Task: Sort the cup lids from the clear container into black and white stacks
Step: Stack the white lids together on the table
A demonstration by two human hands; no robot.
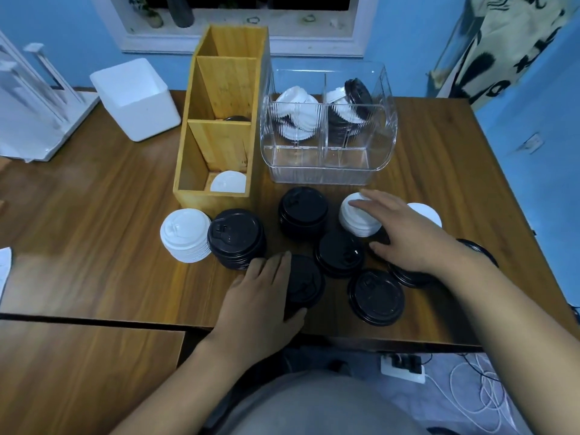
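Several stacks of black and white cup lids stand on the wooden table (94, 215) in front of the clear container (328, 171), which still holds white and black lids. My left hand (260, 296) grips a black lid stack (306, 284) from its left side. My right hand (405, 233) lies spread over a white lid stack (356, 221), fingers apart, with its thumb near a black stack (340, 254). At the left stand a white stack (185, 235) and a black stack (235, 238). More black stacks (303, 211) (376, 298) sit around my hands.
A wooden divided box (216, 120) stands left of the container with a white lid (228, 182) in its near compartment. A white foam box (138, 98) sits at the back left. Another white lid stack (425, 211) and black lids (477, 248) lie behind my right wrist.
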